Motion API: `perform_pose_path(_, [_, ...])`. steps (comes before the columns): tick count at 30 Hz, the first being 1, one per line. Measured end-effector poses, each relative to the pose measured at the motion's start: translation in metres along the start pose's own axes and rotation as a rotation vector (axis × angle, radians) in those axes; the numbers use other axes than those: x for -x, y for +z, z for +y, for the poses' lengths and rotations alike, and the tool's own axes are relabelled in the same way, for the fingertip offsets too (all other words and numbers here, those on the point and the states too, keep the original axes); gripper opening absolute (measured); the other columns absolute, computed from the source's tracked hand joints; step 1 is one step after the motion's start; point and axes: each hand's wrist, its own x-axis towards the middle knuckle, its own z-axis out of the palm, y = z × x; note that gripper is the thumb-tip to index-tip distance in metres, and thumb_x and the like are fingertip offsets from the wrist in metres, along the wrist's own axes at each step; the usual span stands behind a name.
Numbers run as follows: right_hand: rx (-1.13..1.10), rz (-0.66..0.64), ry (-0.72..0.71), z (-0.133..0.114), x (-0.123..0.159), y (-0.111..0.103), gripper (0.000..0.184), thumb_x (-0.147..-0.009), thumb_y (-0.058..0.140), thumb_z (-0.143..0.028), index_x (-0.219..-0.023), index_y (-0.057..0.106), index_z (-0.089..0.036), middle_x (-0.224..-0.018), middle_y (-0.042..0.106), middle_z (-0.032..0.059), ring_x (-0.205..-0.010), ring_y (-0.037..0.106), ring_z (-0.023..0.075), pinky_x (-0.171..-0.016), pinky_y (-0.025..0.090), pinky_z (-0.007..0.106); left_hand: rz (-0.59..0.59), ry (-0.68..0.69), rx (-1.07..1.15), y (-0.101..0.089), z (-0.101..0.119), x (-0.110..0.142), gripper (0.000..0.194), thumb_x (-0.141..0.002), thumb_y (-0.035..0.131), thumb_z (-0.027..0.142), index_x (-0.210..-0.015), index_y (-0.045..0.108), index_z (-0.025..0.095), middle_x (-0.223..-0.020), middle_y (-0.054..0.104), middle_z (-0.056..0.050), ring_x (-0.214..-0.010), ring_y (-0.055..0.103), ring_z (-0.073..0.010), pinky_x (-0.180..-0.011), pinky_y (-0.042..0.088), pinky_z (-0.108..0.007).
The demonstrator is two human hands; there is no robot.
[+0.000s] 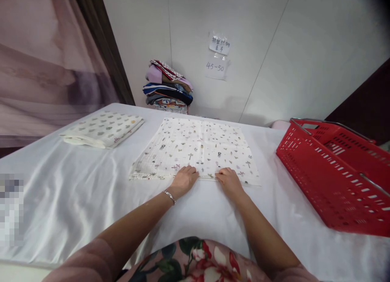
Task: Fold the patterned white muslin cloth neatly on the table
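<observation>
A white cloth (195, 148) printed with small palms and figures lies folded in layers in front of me, a crease running down its middle. Along its near edge, my left hand (185, 180) pinches the fabric left of the crease, fingers closed. My right hand (229, 182) grips the same edge a little further right, its fingers also closed. Both hands rest low against the table. A silver bracelet (170, 196) circles my left wrist. The fingertips are partly hidden by the hands.
A folded white cloth with grey-green prints (105, 128) lies at the left on the white-covered table (91, 192). A red plastic basket (332, 180) with metal handles stands at the right. Behind the table rises a stack of folded fabrics (169, 89), near a wall with paper signs (217, 67).
</observation>
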Motion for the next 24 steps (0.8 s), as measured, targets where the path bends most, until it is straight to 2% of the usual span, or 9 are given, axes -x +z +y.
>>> perform_pose_path(7, [0.001, -0.069, 0.001, -0.001, -0.001, -0.009, 0.017, -0.085, 0.049, -0.015, -0.091, 0.063, -0.024, -0.091, 0.057, 0.0026, -0.087, 0.044, 0.0170, -0.074, 0.030, 0.029, -0.108, 0.025, -0.006, -0.012, -0.001, -0.005, 0.020, -0.088, 0.042, 0.021, -0.077, 0.058, 0.017, -0.083, 0.057, -0.005, -0.078, 0.049, -0.0178, -0.067, 0.035, -0.031])
perform_pose_path(11, [0.008, -0.072, -0.019, 0.000, -0.002, -0.009, 0.015, -0.084, 0.051, -0.016, -0.088, 0.063, -0.023, -0.088, 0.057, 0.0032, -0.088, 0.044, 0.0176, -0.074, 0.030, 0.030, -0.106, 0.087, -0.050, -0.013, -0.003, -0.009, 0.018, -0.086, 0.044, 0.017, -0.074, 0.058, 0.015, -0.080, 0.056, -0.006, -0.076, 0.049, -0.0180, -0.067, 0.035, -0.032])
perform_pose_path(17, [0.031, -0.001, -0.012, 0.001, -0.002, 0.000, 0.016, -0.085, 0.050, -0.016, -0.088, 0.064, -0.023, -0.088, 0.057, 0.0052, -0.087, 0.044, 0.0188, -0.072, 0.031, 0.031, -0.086, 0.150, -0.117, -0.010, -0.001, -0.012, 0.016, -0.078, 0.046, 0.005, -0.070, 0.057, 0.013, -0.073, 0.055, -0.007, -0.072, 0.050, -0.0190, -0.066, 0.036, -0.033])
perform_pose_path(20, [0.007, 0.012, -0.014, 0.001, 0.000, 0.001, 0.017, -0.086, 0.048, -0.016, -0.090, 0.064, -0.022, -0.089, 0.057, 0.0052, -0.088, 0.045, 0.0184, -0.074, 0.031, 0.031, -0.085, 0.107, -0.106, -0.010, 0.000, -0.012, 0.016, -0.078, 0.045, 0.006, -0.071, 0.058, 0.013, -0.075, 0.056, -0.008, -0.074, 0.051, -0.0191, -0.065, 0.037, -0.032])
perform_pose_path(24, [-0.037, 0.019, -0.015, -0.001, 0.002, -0.003, 0.015, -0.086, 0.049, -0.019, -0.091, 0.062, -0.021, -0.091, 0.056, 0.0045, -0.088, 0.045, 0.0179, -0.075, 0.032, 0.030, -0.097, -0.018, -0.014, -0.014, 0.000, -0.013, 0.020, -0.083, 0.043, 0.013, -0.071, 0.059, 0.014, -0.077, 0.058, -0.006, -0.073, 0.052, -0.0173, -0.064, 0.037, -0.030])
